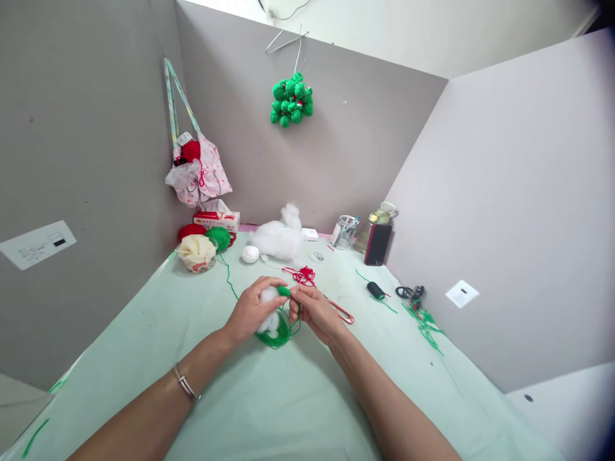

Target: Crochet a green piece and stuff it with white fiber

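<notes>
My left hand (250, 310) pinches a small green crocheted piece (283, 291) between thumb and fingers. White stuffing (269, 298) shows by its palm, though I cannot tell whether the hand grips it too. At the right end of the crocheted piece, the fingers of my right hand (314, 310) are pressed together; what lies between them is too small to make out. Below both hands a loose coil of green yarn (275, 336) rests on the table, with more white stuffing on it. A red-handled tool (342, 312) lies just past my right hand.
Tangled red yarn (302, 275), a white yarn ball (250, 254) and a heap of stuffing (278, 238) lie beyond the hands. A tissue-filled bowl (196, 255) and green ball (218, 238) stand left. A phone (378, 244), glass jar (344, 234) and green scraps (427, 330) are right.
</notes>
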Available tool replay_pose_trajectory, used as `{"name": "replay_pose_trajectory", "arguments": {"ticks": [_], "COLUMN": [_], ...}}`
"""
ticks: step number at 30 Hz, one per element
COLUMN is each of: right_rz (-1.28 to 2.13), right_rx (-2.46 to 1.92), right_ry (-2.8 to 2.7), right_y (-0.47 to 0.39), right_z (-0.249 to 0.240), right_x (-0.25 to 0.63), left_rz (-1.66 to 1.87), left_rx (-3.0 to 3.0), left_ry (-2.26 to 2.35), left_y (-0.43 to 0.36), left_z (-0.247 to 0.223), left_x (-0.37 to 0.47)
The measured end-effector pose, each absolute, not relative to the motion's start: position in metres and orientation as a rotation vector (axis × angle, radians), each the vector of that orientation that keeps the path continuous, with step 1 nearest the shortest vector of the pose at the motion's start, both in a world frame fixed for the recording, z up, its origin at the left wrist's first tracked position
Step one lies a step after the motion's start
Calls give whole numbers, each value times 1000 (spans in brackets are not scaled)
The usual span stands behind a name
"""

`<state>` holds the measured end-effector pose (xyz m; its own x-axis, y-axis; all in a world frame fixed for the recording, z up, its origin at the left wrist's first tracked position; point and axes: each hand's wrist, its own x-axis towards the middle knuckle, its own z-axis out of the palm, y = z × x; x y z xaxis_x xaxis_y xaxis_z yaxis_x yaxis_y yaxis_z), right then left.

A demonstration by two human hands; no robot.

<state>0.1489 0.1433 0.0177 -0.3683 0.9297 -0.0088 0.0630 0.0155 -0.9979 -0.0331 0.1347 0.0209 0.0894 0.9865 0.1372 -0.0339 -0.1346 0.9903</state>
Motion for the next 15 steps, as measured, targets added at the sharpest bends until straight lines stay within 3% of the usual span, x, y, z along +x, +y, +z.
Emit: {"name": "replay_pose_trajectory", "arguments": {"ticks": [15], "right_rz": [1391], "right_rx": [-992], "right_ry": [-1593], "right_y": [141], "right_z": [14], "right_x": [144], "left_rz": [1127], "left_rx": [1202], "left_ry": [1093], "left_y": [145], "left_z": [-1], "left_x": [-37]}}
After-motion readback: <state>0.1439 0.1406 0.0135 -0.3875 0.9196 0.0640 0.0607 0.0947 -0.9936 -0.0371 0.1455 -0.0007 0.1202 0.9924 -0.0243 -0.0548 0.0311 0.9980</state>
